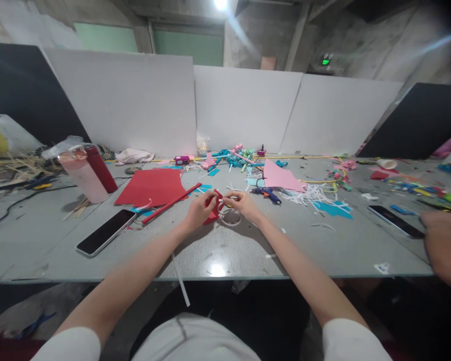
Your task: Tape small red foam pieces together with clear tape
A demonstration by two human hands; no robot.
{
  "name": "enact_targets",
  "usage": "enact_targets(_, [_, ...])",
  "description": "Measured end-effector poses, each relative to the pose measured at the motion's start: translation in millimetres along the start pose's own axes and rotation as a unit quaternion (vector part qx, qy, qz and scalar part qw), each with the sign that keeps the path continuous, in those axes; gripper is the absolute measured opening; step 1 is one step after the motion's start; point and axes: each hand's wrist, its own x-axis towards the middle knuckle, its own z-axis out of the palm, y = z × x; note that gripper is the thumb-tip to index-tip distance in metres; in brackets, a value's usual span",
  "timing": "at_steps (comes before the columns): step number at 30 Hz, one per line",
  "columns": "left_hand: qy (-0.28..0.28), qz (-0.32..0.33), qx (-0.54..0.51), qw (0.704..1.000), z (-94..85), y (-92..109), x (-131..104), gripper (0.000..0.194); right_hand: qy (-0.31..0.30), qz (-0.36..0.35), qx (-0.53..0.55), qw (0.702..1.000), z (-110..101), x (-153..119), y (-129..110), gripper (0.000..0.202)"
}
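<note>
My left hand (200, 209) pinches a small folded piece of red paper (214, 213) over the grey table (218, 250). My right hand (244, 204) is close beside it, its fingers on a white strip that runs to the red piece. Just below both hands lies a clear roll of tape (231, 217). A rolled red paper stick (171, 203) lies left of my left hand, and a large red sheet (150, 186) lies behind it.
A phone (105, 231) lies front left, with a pink and a red bottle (88, 173) behind it. A blue glue gun (266, 193), a pink sheet (280, 176) and paper scraps lie behind my hands. Another person's hand (445, 245) and a second phone (396, 221) are at the right.
</note>
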Motion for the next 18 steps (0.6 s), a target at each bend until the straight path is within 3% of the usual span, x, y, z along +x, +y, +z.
enact_targets(8, [0.028, -0.028, 0.000, 0.999, 4.9, -6.9, 3.1, 0.044, 0.031, -0.046, -0.031, 0.998, 2.6, 6.0, 6.0, 0.055])
enact_targets(14, [0.002, -0.010, -0.019, 1.000, 9.3, -5.0, 1.7, 0.034, 0.068, -0.053, -0.040, 0.996, 4.8, 10.6, 9.2, 0.056])
enact_targets(18, [0.014, -0.014, -0.053, 0.998, 9.7, 3.5, -0.6, 0.035, 0.091, -0.053, -0.028, 0.994, 10.0, 9.2, 8.0, 0.055])
